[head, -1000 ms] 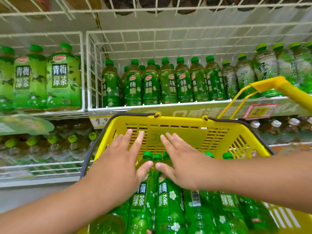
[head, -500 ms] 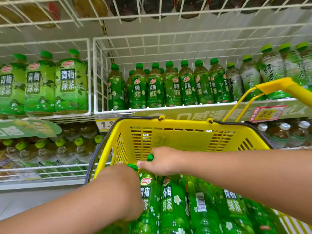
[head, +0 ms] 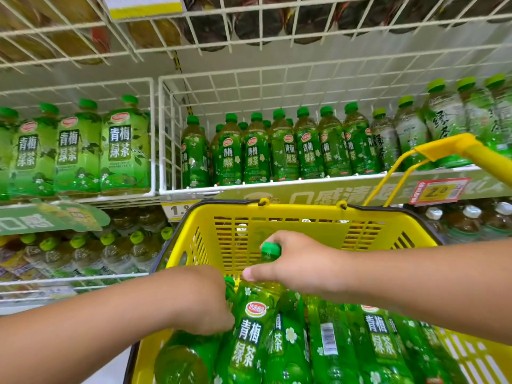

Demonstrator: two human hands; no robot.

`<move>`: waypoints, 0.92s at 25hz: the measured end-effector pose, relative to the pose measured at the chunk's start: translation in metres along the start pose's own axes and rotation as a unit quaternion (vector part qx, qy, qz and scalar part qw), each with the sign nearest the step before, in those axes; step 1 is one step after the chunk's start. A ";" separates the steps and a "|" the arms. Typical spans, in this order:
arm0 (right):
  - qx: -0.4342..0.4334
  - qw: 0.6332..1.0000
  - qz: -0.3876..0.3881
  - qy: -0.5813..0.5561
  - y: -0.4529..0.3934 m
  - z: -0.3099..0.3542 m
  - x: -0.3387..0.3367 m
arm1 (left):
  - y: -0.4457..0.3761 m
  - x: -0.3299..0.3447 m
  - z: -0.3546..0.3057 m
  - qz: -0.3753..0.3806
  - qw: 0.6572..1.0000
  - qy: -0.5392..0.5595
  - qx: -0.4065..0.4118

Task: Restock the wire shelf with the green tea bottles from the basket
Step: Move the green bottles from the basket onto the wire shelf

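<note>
A yellow basket (head: 277,214) in front of me holds several green tea bottles lying on their sides. My right hand (head: 299,264) grips the neck of one green tea bottle (head: 249,336) just below its green cap, its top raised above the others. My left hand (head: 202,300) is curled round the neck of a second bottle (head: 182,358) at the basket's left; its cap just peeks out beside my knuckles. Behind the basket, the white wire shelf (head: 277,187) carries a front row of matching bottles (head: 255,156) standing upright.
Larger green tea bottles (head: 80,153) fill the wire bin to the left. Paler bottles (head: 410,134) stand at the shelf's right end. The basket's yellow handle (head: 468,148) rises at the right. More bottles sit on the lower shelf (head: 83,253), and another wire rack hangs overhead.
Both hands went from flat and open over the bottles to curled round two bottle necks. The right hand's bottle has since tipped upward, cap higher than before.
</note>
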State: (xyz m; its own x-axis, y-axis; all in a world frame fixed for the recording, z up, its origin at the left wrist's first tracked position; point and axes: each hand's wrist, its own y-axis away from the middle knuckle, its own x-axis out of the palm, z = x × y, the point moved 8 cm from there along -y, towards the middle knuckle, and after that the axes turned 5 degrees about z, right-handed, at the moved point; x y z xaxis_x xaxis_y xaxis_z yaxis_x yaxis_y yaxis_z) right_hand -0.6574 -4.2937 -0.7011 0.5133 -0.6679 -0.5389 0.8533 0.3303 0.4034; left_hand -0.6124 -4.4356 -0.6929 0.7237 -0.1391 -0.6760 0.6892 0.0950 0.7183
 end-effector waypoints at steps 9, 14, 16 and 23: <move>-0.003 0.999 0.051 -0.017 0.053 -0.022 -0.002 | -0.007 0.017 -0.002 -0.041 0.999 -0.005 -0.004; -0.001 0.994 0.072 -0.078 0.053 -0.040 0.009 | -0.002 0.018 0.004 -0.099 0.992 0.073 -0.001; 0.007 0.986 0.088 -0.141 0.053 -0.044 0.018 | 0.006 0.012 0.006 -0.157 0.975 0.154 0.026; -0.098 0.982 0.030 -0.157 0.058 -0.006 -0.037 | 0.038 -0.044 0.013 -0.322 0.836 0.422 0.136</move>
State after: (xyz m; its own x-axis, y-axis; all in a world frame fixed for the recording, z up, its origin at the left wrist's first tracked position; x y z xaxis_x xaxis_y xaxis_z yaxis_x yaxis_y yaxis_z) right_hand -0.6261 -4.2462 -0.6620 0.5362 -0.8057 -0.2515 0.8392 0.4768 0.2616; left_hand -0.6180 -4.4388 -0.6339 0.0516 0.6818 -0.7297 0.9953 0.0248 0.0935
